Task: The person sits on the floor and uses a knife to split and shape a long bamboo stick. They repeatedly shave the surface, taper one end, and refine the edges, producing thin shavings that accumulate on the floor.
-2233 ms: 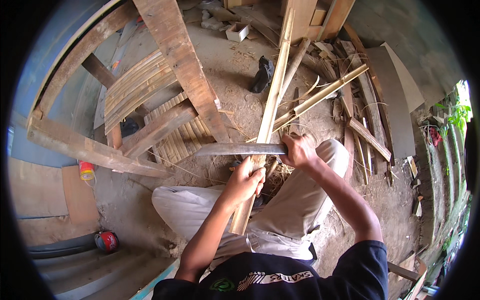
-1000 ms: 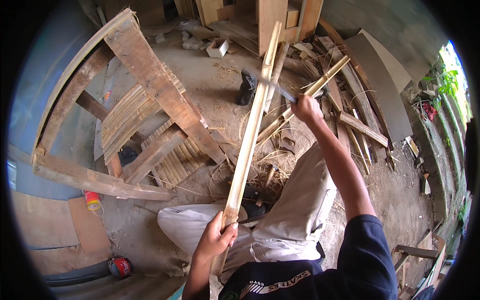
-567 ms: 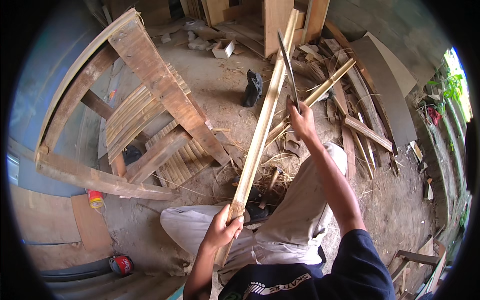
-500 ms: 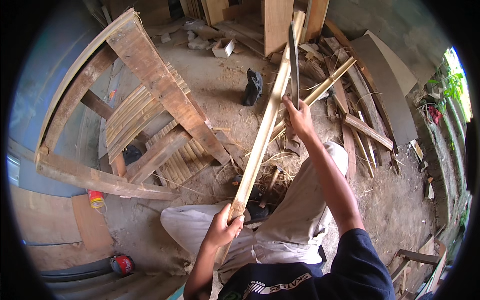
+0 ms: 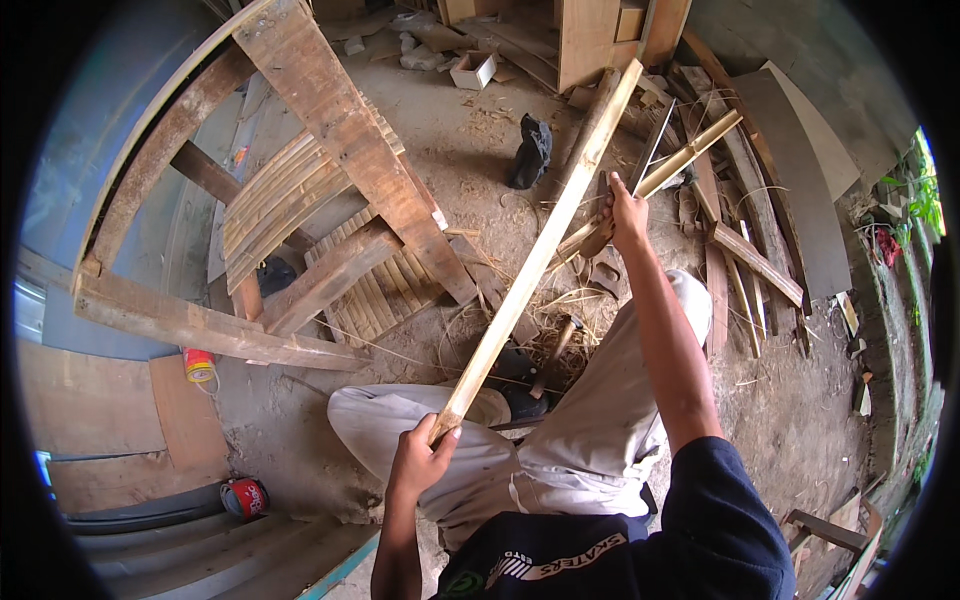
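Two hands share the work. My left hand [image 5: 420,462] is clenched around the near end of a long bamboo slat [image 5: 535,262], low by my knee, so the strip runs up and away from me on a slant, its far end out over the lumber pile [image 5: 745,225]. My right hand [image 5: 622,210] reaches out at full arm's length, fingers closed on the handle of a long knife [image 5: 650,150] whose thin blade points away from me, just right of the slat. Holding the blade that far along lets it meet the slat's edge, I judge, while the near grip steadies the strip; I cannot tell whether steel touches bamboo.

Packages are few. A small red and yellow can [image 5: 199,364] stands on the dirt floor [image 5: 460,130] under a plank of the wooden frame [image 5: 330,130] at my left. A red round can [image 5: 245,496] lies lower left beside grey sheeting. A small open pale box [image 5: 472,70] sits at the top among offcuts, and a dark rag [image 5: 530,150] lies near it.
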`<act>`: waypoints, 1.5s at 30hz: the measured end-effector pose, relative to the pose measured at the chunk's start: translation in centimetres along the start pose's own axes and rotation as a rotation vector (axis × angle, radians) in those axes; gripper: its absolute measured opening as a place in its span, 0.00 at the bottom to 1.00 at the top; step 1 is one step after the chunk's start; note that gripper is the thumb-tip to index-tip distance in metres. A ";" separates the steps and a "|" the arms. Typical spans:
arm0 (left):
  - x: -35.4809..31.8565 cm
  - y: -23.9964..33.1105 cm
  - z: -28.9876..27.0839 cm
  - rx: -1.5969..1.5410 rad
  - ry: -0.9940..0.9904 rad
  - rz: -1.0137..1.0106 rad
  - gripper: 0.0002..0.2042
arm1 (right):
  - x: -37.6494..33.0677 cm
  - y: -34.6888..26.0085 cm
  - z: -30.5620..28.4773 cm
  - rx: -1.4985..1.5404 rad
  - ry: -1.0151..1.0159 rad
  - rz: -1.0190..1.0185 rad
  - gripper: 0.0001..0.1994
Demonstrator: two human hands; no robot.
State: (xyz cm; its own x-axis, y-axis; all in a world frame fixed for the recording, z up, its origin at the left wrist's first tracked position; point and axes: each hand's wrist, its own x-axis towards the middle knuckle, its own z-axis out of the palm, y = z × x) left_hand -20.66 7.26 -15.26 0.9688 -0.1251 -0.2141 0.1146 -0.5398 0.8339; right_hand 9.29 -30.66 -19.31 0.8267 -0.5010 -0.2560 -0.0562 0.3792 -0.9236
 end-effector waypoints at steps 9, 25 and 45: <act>1.0 0.5 1.0 -0.149 -0.043 -0.088 0.11 | -1.7 0.7 1.1 0.175 -0.306 0.147 0.14; 1.1 -0.3 1.5 -0.212 -0.044 -0.133 0.08 | -2.2 2.1 1.2 -0.027 -0.342 0.049 0.08; 5.7 0.0 2.6 -0.887 -0.349 -0.081 0.24 | -14.2 5.0 -1.1 -0.908 -0.326 -0.571 0.07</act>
State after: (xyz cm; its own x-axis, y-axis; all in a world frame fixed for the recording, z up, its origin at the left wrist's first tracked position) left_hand -15.68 4.38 -17.87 0.8469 -0.4334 -0.3081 0.4419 0.2514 0.8611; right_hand -3.29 -22.47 -20.64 0.9614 -0.1422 0.2355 0.1004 -0.6159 -0.7814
